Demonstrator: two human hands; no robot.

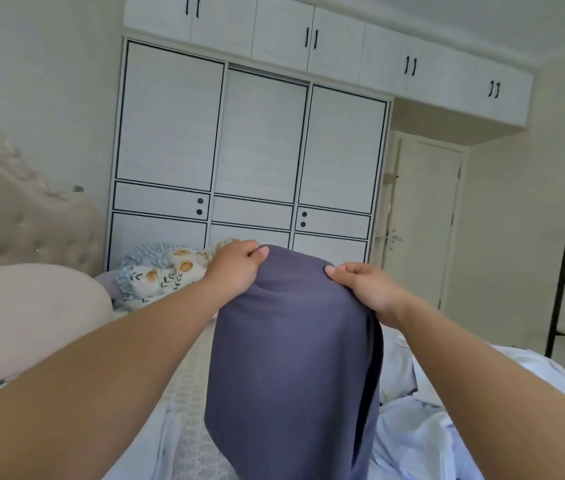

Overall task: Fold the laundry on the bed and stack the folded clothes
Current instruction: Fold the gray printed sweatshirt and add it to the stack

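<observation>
We hold a grey-blue garment point(291, 358) raised above the bed point(191, 410), its top edge level with our hands and its length hanging down toward the camera. Our left hand point(236, 268) pinches the upper left corner, fingers point(260, 252) curled over the fabric. Our right hand point(367, 289) grips the upper right corner, thumb on the near face. Pale blue laundry point(423, 441) lies crumpled on the bed to the right. A floral quilt point(163, 275) lies beyond the left hand, before the white wardrobe point(253, 150).
</observation>
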